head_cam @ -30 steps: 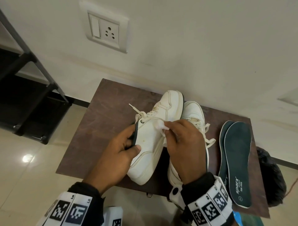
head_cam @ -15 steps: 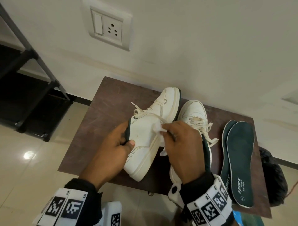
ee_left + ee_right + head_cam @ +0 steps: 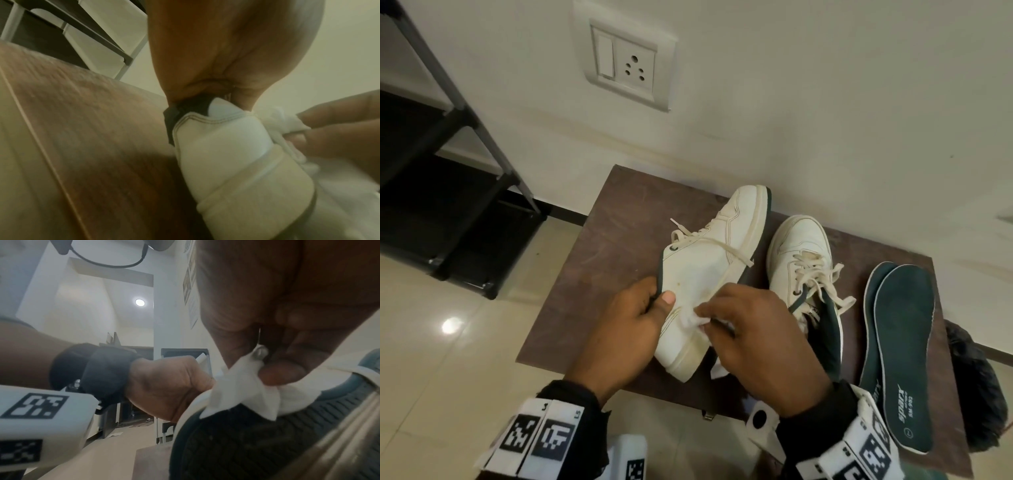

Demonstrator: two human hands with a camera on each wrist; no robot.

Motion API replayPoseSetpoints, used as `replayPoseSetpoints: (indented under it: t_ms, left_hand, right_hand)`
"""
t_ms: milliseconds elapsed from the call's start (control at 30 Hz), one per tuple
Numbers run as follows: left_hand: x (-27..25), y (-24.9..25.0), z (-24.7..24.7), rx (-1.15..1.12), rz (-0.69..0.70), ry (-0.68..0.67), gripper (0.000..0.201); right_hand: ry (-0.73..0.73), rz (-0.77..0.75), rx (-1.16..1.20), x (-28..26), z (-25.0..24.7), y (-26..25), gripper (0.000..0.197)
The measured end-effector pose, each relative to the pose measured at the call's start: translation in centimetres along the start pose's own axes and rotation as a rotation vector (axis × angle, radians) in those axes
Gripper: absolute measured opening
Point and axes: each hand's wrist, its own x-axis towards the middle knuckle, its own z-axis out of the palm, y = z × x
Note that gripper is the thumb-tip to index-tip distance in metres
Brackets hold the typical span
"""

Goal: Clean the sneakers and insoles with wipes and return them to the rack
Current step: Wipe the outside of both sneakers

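- The left hand [image 3: 625, 337] grips the heel collar of a white leather lace-up sneaker [image 3: 709, 274], thumb on the outer side and fingers tucked inside the dark-lined opening; the left wrist view shows the same pinch at the collar [image 3: 205, 104].
- That held sneaker is tilted on its side above the brown wooden bench [image 3: 599, 246], toe pointing toward the wall and its dark outsole facing right.
- The right hand [image 3: 763, 346] pinches a crumpled white wipe [image 3: 690, 320] between thumb and fingertips and presses it against the sneaker's side panel near the heel, just beside the left thumb.
- In the right wrist view the wipe [image 3: 246, 386] drapes over the cream edge of the sole, against the dark ribbed tread.
- A second white sneaker [image 3: 803, 270] stands upright on the bench just right of the held one, laces loose, its heel end hidden behind the right hand.
- Two dark green foam insoles [image 3: 900, 346] lie on the right part of the bench, overlapping, the top one printed with white lettering.
- A black metal shoe rack [image 3: 441, 171] stands on the tiled floor to the left, apart from the bench.
- A white wall switch and socket plate [image 3: 626, 65] is mounted above the bench.
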Motion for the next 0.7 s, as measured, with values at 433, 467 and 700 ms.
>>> replayPoseSetpoints:
  t_ms: [433, 467, 700]
  left_hand:
    - [-1.4, 0.2, -1.0, 0.363, 0.156, -0.308, 0.004]
    - [-1.4, 0.1, -1.1, 0.341, 0.146, -0.296, 0.005]
    - [-1.1, 0.7, -0.2, 0.209, 0.205, -0.208, 0.024]
  right_hand:
    - [0.359, 0.165, 0.028, 0.4, -0.2, 2.9, 0.017]
    - [0.338, 0.145, 0.025, 0.4, -0.1, 2.8, 0.017]
    - [0.091, -0.027, -0.053, -0.6, -0.7, 0.7, 0.017]
